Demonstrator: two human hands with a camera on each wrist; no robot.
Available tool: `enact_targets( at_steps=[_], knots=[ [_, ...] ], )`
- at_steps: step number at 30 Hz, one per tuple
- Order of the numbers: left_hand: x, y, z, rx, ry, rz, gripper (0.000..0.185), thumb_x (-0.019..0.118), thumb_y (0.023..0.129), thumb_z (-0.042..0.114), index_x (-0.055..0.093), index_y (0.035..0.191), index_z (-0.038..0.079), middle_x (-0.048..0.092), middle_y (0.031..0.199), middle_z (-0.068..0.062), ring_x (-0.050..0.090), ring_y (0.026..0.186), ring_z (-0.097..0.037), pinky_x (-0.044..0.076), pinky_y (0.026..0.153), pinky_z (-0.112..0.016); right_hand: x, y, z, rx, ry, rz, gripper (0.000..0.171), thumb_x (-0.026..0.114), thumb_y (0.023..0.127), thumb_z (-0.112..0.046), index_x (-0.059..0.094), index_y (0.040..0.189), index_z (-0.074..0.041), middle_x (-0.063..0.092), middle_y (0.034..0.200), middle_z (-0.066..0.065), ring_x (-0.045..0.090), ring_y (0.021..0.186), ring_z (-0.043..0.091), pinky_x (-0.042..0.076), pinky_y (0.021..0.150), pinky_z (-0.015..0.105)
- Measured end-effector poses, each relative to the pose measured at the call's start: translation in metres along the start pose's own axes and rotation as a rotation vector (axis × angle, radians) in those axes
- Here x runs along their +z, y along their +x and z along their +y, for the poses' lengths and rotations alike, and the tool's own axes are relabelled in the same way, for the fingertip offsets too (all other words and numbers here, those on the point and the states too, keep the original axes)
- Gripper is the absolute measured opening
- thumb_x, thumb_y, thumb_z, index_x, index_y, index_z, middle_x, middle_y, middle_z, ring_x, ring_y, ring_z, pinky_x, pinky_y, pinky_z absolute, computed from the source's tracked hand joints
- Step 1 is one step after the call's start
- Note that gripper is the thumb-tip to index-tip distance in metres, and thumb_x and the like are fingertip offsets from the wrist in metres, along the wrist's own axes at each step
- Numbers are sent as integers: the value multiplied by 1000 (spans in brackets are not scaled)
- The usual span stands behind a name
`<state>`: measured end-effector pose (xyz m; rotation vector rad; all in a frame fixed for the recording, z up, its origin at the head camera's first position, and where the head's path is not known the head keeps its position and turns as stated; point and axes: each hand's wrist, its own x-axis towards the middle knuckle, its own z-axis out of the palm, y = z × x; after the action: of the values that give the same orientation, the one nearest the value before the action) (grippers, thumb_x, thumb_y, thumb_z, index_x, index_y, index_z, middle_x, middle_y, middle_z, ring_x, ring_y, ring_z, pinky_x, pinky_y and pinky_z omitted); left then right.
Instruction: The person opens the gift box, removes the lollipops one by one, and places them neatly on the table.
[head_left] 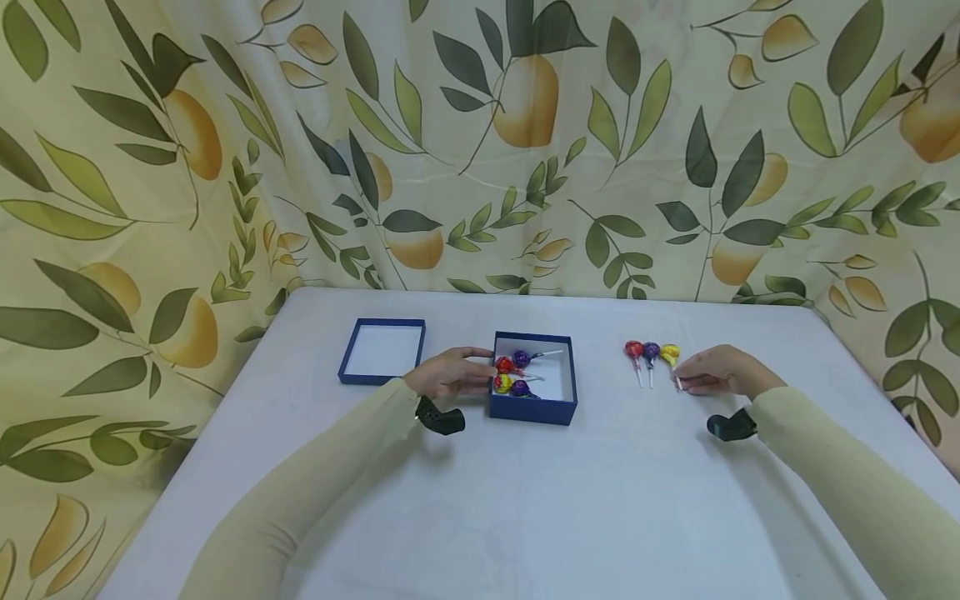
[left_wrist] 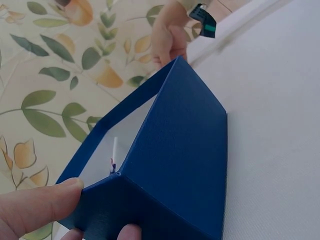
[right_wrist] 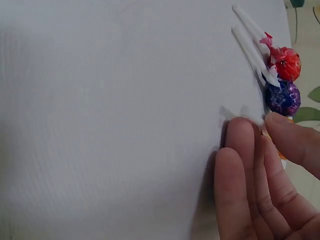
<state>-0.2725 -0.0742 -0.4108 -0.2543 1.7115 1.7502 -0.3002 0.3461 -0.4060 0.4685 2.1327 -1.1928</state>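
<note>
My left hand (head_left: 450, 372) touches the left wall of a blue box (head_left: 534, 411) with its fingertips. In the left wrist view, one fingertip lies at the rim and others rest lower on the outer wall. Inside the box are several wrapped lollipops, among them a red one (head_left: 504, 365), a yellow one (head_left: 502, 383) and purple ones. On the right, my right hand (head_left: 722, 372) pinches the stick of a yellow lollipop (head_left: 670, 353) between thumb and fingers. That lollipop is mostly hidden behind the fingers in the right wrist view.
Left of the box lies its blue-edged lid (head_left: 382, 323), white inside up. A red lollipop (head_left: 634, 348) and a purple lollipop (head_left: 651, 351) lie beside the yellow one, sticks toward me. A white cloth covers the table (head_left: 510, 517); a leaf-and-fruit curtain (head_left: 465, 208) hangs behind it.
</note>
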Motion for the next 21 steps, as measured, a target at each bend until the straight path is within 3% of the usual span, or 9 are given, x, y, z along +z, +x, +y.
enact_targets(
  at_steps=[8, 15, 21],
  knots=[
    [1, 0, 1, 0, -11, -5, 54, 57, 91, 1, 40, 141, 9, 48, 138, -19, 53, 121, -30, 46, 103, -38, -9, -2, 1, -23, -82, -58, 33, 63, 90, -16, 55, 111, 7, 70, 75, 1, 69, 74, 14, 58, 76, 27],
    [1, 0, 0, -1, -15, -2, 54, 57, 91, 1, 40, 141, 9, 48, 138, -20, 53, 122, -31, 45, 104, -38, -21, -6, 2, -45, -42, -126, 24, 62, 91, -18, 67, 107, 0, 73, 84, 2, 70, 81, 16, 58, 79, 26],
    [0, 2, -1, -4, -16, 5, 53, 57, 91, 0, 40, 141, 10, 48, 138, -20, 54, 121, -31, 46, 104, -37, -29, -13, -2, -78, -12, -188, 26, 61, 91, -19, 67, 111, -3, 73, 93, 1, 69, 87, 16, 57, 84, 28]
  ],
)
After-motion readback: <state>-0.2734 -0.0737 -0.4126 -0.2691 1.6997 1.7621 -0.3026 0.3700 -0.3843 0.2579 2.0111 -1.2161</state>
